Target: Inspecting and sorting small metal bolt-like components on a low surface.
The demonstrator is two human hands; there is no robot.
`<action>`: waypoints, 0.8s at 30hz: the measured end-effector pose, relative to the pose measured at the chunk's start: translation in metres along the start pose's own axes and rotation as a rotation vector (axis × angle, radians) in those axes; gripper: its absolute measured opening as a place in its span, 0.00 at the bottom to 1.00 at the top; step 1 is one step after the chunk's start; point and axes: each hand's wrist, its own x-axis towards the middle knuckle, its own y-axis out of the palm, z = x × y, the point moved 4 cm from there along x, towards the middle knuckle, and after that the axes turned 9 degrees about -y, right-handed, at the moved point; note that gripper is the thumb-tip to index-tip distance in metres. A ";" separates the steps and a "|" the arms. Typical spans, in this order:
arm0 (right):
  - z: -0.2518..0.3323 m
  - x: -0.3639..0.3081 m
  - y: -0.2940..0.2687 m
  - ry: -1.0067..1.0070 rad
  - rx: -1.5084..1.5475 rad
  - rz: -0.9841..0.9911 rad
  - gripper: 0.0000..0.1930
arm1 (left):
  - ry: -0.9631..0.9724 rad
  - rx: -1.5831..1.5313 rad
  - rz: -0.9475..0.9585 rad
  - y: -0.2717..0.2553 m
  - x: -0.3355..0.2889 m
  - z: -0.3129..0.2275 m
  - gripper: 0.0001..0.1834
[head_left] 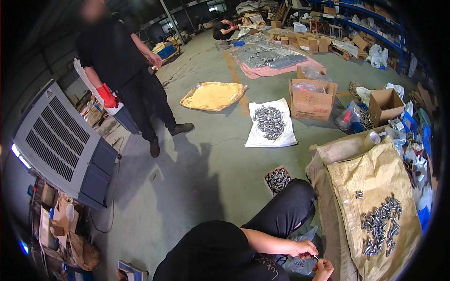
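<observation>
My left hand [303,248] reaches in from the left over my lap, its fingers pinched on a small metal fitting [316,257] with a dark end. Close beside it my right hand [323,269] is closed, its fingertips near the same fitting; what they grip is too small to make out. Beneath both hands lies a clear plastic bag [300,266] with things in it that I cannot tell apart. To the right, a pile of small silvery bolt-like fittings [382,225] rests on a tan sheet [347,187], with a few set apart [359,194].
A small box of fittings [278,180] sits by my knee, and a white sack with more [269,122] lies beyond. Cardboard boxes [311,100] stand behind. At left are an air cooler [61,140] and a standing person [122,70] with a red glove; another person [224,30] crouches far off.
</observation>
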 end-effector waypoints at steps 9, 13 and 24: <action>-0.012 0.003 -0.004 -0.020 0.013 0.005 0.06 | -0.011 0.011 -0.011 0.002 -0.001 -0.002 0.07; -0.010 0.002 -0.003 -0.016 0.060 0.015 0.05 | -0.019 0.016 -0.020 0.004 -0.003 -0.002 0.07; -0.010 0.004 -0.001 -0.008 0.061 -0.013 0.05 | -0.037 0.010 -0.003 0.002 -0.001 -0.003 0.07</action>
